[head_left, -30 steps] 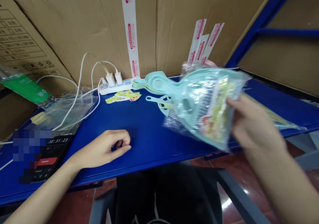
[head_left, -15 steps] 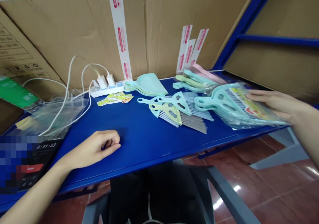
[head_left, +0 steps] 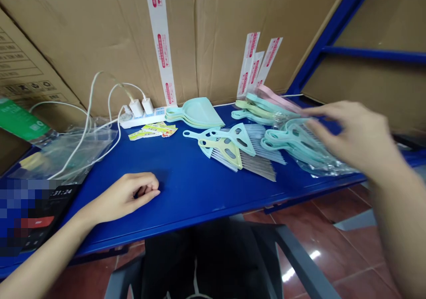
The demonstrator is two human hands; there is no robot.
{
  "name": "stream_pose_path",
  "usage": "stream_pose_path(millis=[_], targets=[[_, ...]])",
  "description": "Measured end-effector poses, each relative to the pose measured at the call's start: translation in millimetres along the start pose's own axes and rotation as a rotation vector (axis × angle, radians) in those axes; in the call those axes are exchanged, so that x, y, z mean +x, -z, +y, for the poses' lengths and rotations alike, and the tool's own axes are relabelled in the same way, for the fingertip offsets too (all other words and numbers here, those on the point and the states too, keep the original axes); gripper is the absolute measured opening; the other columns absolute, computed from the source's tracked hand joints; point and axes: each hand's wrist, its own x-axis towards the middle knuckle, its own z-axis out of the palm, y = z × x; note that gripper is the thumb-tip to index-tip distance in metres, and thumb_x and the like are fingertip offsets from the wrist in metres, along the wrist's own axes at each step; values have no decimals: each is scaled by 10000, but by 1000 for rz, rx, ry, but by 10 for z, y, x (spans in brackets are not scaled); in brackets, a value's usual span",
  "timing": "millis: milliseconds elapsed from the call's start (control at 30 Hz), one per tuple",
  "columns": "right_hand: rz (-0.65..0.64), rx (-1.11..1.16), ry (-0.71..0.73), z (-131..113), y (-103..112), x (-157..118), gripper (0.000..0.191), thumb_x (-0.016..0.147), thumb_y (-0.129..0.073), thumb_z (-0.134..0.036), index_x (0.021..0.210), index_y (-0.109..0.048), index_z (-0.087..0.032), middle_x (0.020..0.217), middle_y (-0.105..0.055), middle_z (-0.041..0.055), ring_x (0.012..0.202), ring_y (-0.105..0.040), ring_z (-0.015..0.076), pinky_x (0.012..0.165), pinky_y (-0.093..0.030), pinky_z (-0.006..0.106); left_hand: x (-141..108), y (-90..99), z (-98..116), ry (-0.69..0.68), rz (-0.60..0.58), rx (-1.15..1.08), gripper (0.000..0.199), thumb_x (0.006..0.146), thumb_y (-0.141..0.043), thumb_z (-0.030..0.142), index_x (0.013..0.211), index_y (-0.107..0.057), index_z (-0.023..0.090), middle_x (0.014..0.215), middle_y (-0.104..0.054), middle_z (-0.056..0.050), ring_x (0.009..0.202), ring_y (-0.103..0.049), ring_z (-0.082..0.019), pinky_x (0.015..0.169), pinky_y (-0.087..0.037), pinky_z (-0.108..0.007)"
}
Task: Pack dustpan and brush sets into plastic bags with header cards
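Note:
My left hand (head_left: pixel 133 197) rests loosely curled on the blue table, with nothing visible in it. Over the bagged sets at the right, my right hand (head_left: pixel 349 132) hovers with thumb and forefinger apart. Below its fingers lie light-blue dustpan-and-brush sets in clear plastic (head_left: pixel 293 146), partly hidden by the hand. Just beyond the fingertips is a bagged pile of dustpans (head_left: pixel 262 108) in pink, blue and green. Loose hand brushes (head_left: pixel 238 141), blue and yellow-green, overlap mid-table. Stacked dustpans (head_left: pixel 199 112) sit at the back.
Yellow printed cards (head_left: pixel 153 131) lie before a white power strip (head_left: pixel 143 119) with plugged-in chargers and cables. Clear plastic bags (head_left: pixel 76 146), a green-labelled container (head_left: pixel 23 121) and a phone (head_left: pixel 49 214) occupy the left. Cardboard (head_left: pixel 219 46) lines the back; a blue frame (head_left: pixel 333 33) rises at right.
My right hand has lifted off the bagged set at the right edge and moved left and towards the back, its fingers spreading. My left hand has stayed in place.

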Motion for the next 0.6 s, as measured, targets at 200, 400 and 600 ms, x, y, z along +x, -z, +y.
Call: stream_pose_path(millis=[200,400,600], targets=[[-139,4,336,-935,-324,149,297,948,-501,-281,876,-757,-150,886,-705,139,892,-601,296,721,-441,393,147,-6,2,-159,141,416,312,994,-352,277,890,-635,195,776,-644,-6,642,-595,-112,594,-452,-219],[-84,-63,281,-969,-510,134,304,940,-495,-257,764,-714,-143,750,-631,106,821,-542,274,685,-363,365,809,2,112,-197,137,720,319,973,-367,208,1116,-647,163,981,-683,-85,896,-654,-209,746,-524,-325],[-28,-59,229,-997,-540,78,289,948,-478,-275,772,-683,-170,753,-611,92,806,-505,265,724,-320,374,1720,-30,52,-136,128,703,297,939,-426,170,1031,-709,158,997,-720,-106,936,-652,-237,801,-489,-371]])
